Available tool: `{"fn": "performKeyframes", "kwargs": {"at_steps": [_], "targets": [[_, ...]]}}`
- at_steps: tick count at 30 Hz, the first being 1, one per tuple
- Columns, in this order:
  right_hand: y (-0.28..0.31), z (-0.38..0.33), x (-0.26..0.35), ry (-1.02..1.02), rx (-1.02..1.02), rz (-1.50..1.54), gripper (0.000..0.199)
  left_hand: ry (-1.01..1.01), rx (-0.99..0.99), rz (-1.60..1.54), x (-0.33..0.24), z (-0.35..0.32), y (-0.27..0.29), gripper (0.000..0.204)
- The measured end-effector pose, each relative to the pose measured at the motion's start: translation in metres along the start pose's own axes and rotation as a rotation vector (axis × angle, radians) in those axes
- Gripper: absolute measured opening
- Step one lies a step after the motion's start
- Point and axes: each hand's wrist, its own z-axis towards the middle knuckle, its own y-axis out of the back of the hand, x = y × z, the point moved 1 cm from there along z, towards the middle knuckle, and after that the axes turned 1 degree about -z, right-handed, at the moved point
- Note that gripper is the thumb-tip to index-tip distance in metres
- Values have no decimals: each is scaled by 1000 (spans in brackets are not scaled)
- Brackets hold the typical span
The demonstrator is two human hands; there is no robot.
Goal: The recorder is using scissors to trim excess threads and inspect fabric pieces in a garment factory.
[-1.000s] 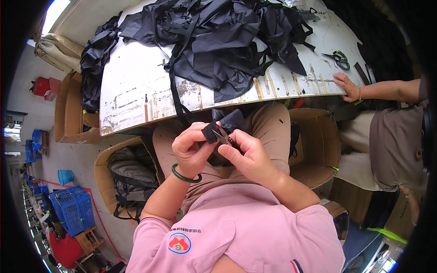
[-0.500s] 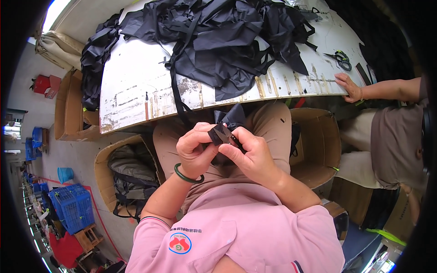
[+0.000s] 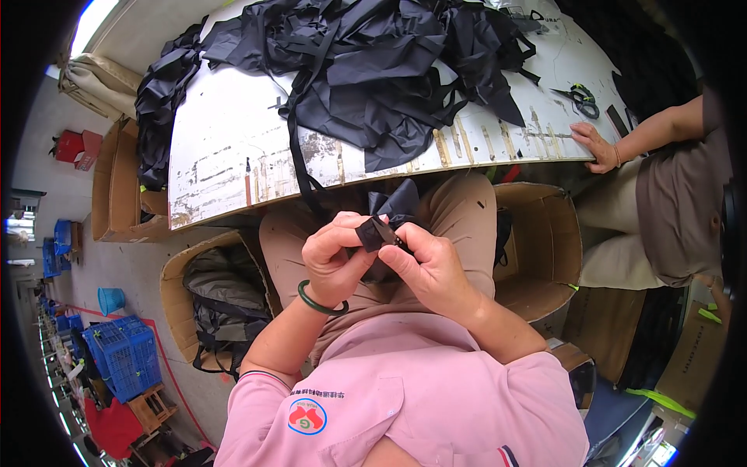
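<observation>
Above my lap, my left hand [image 3: 334, 253] is closed on a piece of black fabric [image 3: 395, 204], pinching a small fold between thumb and fingers. Close beside it, my right hand [image 3: 429, 263] grips what look like small dark thread snips [image 3: 388, 234]. Their blade meets the pinched fold; the handle is mostly hidden by my fingers. More of the cloth hangs between my knees, just under the table edge. Both forearms reach in from below, and a dark green bangle [image 3: 323, 302] circles my left wrist.
A worn white table [image 3: 233, 148] bears a heap of black fabric [image 3: 381, 70] and black-handled scissors [image 3: 581, 101]. At right, a co-worker's hand [image 3: 595, 148] rests on the table edge. Cardboard boxes [image 3: 556, 257] flank my legs; the left box holds a grey-black bag [image 3: 226, 292].
The snips' blade has moved into the fabric fold, so less of it shows. My hands stay in nearly the same place. The co-worker's body has shifted slightly.
</observation>
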Motion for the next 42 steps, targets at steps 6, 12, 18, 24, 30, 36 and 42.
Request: {"fn": "performKeyframes", "kwargs": {"at_steps": [6, 12, 18, 24, 30, 36, 42], "targets": [[3, -3, -2, -101, 38, 127, 33, 31, 60, -19, 1, -1, 6, 19], [26, -2, 4, -215, 157, 198, 33, 357, 169, -371, -5, 5, 17, 16], [40, 2, 8, -120, 246, -69, 34, 454, 230, -481, -3, 6, 21, 13], [44, 2, 15, -38, 277, -311, 36, 575, 300, -525, -1, 2, 22, 13], [40, 2, 11, 47, 276, -427, 38, 576, 337, -527, 0, 1, 20, 12], [37, 3, 11, 53, 269, -405, 37, 589, 358, -537, 1, 1, 19, 9], [39, 0, 4, 34, 273, -343, 36, 583, 399, -509, -2, 4, 19, 10]]}}
